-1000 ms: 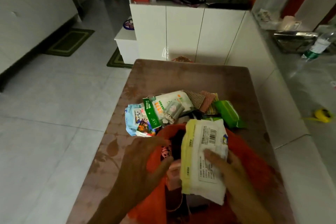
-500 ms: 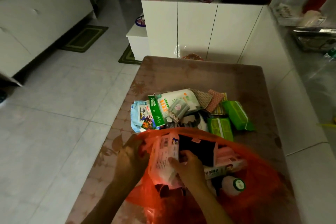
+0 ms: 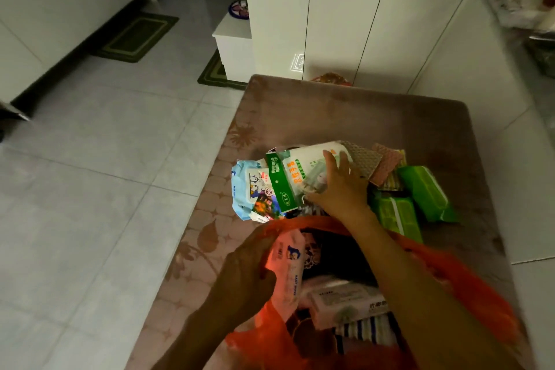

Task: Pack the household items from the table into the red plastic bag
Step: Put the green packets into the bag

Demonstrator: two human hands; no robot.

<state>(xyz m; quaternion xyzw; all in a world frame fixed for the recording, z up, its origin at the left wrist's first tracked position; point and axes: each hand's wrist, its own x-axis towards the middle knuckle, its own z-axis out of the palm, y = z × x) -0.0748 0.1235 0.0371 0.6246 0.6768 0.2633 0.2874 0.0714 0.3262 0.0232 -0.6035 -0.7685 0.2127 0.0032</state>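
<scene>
The red plastic bag (image 3: 468, 279) stands open at the near end of the brown table (image 3: 330, 111). My left hand (image 3: 246, 273) grips its left rim. Inside lie a pink wipes pack (image 3: 288, 267), a white pack (image 3: 345, 300) and a striped cloth (image 3: 366, 330). My right hand (image 3: 339, 189) reaches over the bag to the pile and grips a small clear packet (image 3: 315, 177) lying on a white-and-green pack (image 3: 288, 177). A blue wipes pack (image 3: 249, 186), woven cloths (image 3: 375, 162) and two green packs (image 3: 426, 192) lie around it.
White cabinets (image 3: 330, 24) stand just beyond the table's far edge, with a low white step (image 3: 234, 39) and green mats (image 3: 135, 36) on the tiled floor to the left. A white counter (image 3: 480, 75) runs along the table's right side.
The yellow-and-white pack went into the bag. My right hand then left the bag and reached forward to the pile. My left hand stayed at the bag's rim.
</scene>
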